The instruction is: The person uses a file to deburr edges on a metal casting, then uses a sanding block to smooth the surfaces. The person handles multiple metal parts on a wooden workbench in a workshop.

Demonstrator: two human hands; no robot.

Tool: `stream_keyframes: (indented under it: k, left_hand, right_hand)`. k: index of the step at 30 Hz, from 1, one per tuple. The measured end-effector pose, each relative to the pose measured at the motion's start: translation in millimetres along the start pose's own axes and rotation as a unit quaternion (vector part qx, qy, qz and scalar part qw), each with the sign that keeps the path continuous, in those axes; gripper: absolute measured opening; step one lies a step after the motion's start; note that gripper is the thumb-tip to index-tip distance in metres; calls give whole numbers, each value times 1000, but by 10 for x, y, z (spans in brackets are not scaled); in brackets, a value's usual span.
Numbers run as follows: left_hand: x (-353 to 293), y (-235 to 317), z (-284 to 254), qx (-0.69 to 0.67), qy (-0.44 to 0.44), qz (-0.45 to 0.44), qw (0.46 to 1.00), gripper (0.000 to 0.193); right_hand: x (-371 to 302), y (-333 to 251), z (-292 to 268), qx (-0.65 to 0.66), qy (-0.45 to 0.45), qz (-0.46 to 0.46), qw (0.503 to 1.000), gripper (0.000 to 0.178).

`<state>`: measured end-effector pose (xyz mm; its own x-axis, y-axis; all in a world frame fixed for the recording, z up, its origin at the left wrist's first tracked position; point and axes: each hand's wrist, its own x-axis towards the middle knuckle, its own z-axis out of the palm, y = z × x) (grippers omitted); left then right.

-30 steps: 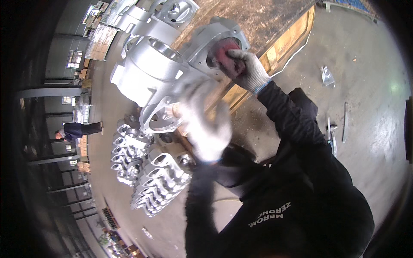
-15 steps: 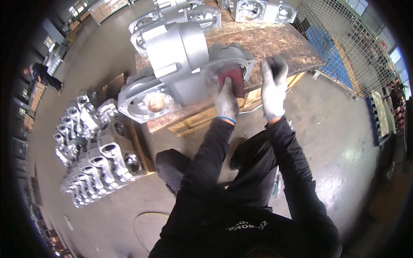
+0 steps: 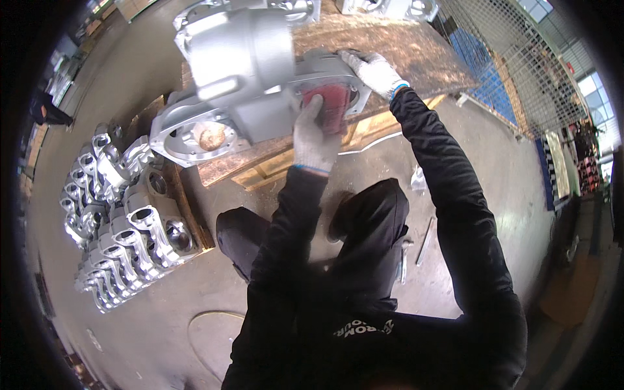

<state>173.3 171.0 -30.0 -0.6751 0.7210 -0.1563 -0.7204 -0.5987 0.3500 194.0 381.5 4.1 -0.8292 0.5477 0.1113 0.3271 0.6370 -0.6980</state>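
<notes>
A large silver metal casting (image 3: 260, 120) with a cylindrical top and round flanged openings stands on the wooden bench (image 3: 403, 55). My gloved left hand (image 3: 315, 140) pinches a dark red scouring pad (image 3: 331, 104) against the opening of its right-hand flange. My gloved right hand (image 3: 374, 71) lies over the outer upper rim of that same flange, fingers stretched out to the left and holding nothing. The thumb of the right hand does not show clearly. Both gloves are pale knit with blue cuffs.
More silver castings (image 3: 390, 9) stand farther back on the bench. At left, rows of smaller castings (image 3: 133, 244) sit on a low wooden pallet. A wire mesh cage (image 3: 500, 58) borders the right. Tools (image 3: 426, 240) and a hose (image 3: 195, 335) lie on the floor. Another person (image 3: 49, 107) is far left.
My right hand has moved left from the air beside the casting onto its flange rim. The left hand still presses the pad at the opening. The whole view has shifted somewhat.
</notes>
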Motion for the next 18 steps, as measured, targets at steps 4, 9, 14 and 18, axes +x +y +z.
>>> stream_keyframes:
  k: [4, 9, 14, 18]
  left_hand:
    - [-152, 34, -241, -36, 15, 10, 999, 32]
    - [-141, -197, -144, 218, 23, 94, 971, 29]
    - [5, -32, -357, 824, -188, 303, 440, 28]
    - [-8, 118, -255, 950, -198, 237, 51, 12]
  right_hand:
    - [-428, -427, -7, -201, 28, -80, 976, 39]
    - [-300, -30, 372, -117, 238, -171, 949, 57]
    - [-523, -233, 164, -4, 175, -157, 972, 58]
    - [-428, -168, 173, -62, 153, -127, 978, 65]
